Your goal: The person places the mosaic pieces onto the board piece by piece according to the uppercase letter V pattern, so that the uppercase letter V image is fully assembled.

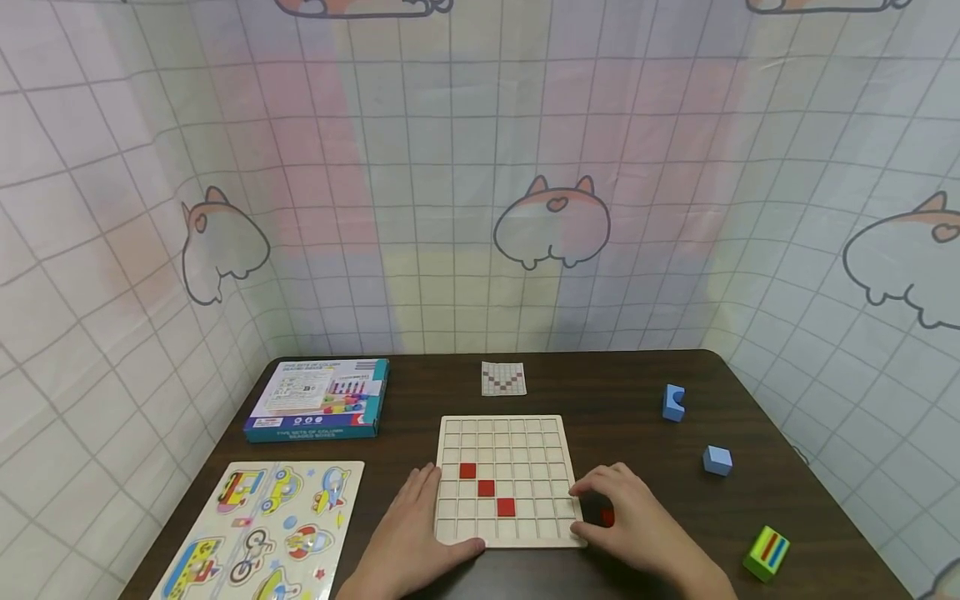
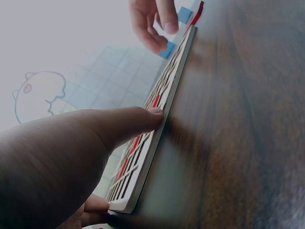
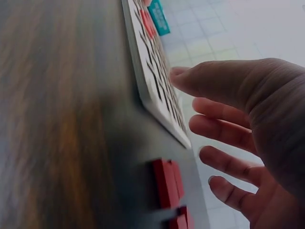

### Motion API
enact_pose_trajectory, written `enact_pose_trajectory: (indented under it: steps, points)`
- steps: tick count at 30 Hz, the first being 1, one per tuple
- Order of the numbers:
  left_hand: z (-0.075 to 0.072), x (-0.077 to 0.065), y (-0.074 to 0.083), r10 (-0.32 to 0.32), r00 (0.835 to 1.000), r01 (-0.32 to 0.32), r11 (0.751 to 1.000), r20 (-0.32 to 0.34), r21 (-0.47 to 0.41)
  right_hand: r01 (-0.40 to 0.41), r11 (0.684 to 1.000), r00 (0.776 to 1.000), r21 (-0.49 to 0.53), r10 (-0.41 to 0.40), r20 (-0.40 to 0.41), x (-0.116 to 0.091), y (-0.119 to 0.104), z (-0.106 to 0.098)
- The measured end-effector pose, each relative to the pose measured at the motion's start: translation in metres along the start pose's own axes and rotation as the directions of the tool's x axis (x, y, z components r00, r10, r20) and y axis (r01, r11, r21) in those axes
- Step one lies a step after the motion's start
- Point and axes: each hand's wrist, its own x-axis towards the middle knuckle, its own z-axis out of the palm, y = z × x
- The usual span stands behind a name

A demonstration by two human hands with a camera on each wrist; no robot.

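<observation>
A pale square grid board (image 1: pixel 525 442) lies on the dark table, and three red square tiles (image 1: pixel 486 488) form a diagonal in its cells. My left hand (image 1: pixel 416 533) steadies the board's near left corner, thumb (image 2: pixel 138 119) pressed on the front edge and straight fingers along the left side. At the right edge my right hand (image 1: pixel 630 517) hovers with loosely bent fingers; the right wrist view shows nothing between them. Loose red tiles (image 3: pixel 167 183) lie on the table beside the board, partly hidden behind the right hand in the head view.
Behind the board lies a small card (image 1: pixel 503 379) printed with a grid pattern. To the left are a flat boxed set (image 1: pixel 318 400) and a vehicle puzzle board (image 1: pixel 262 525). Two blue blocks (image 1: pixel 717 460) and a striped green block (image 1: pixel 767 553) stand on the right.
</observation>
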Motion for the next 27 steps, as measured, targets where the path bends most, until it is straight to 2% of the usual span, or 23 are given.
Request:
enact_pose_trajectory:
  steps: [10, 16, 24, 27]
  points:
    - [-0.002, -0.002, 0.003, 0.014, 1.0, -0.014, 1.0, -0.006, -0.001, -0.05, 0.999, 0.998, -0.001, 0.05, -0.04, -0.015, 0.021, -0.008]
    - [-0.001, 0.0, 0.0, 0.007, 1.0, -0.007, 1.0, -0.003, -0.005, -0.103, 0.995, 0.995, 0.009, 0.103, 0.009, -0.019, 0.028, -0.01]
    - [0.001, 0.001, 0.0, 0.001, 1.0, -0.001, 1.0, 0.007, 0.003, -0.044, 0.999, 0.999, 0.013, 0.044, -0.006, -0.025, 0.035, -0.01]
    - [0.001, 0.001, 0.0, 0.001, 1.0, -0.001, 1.0, 0.005, 0.003, -0.051, 0.999, 0.999, 0.003, 0.051, -0.011, -0.026, 0.035, -0.01]
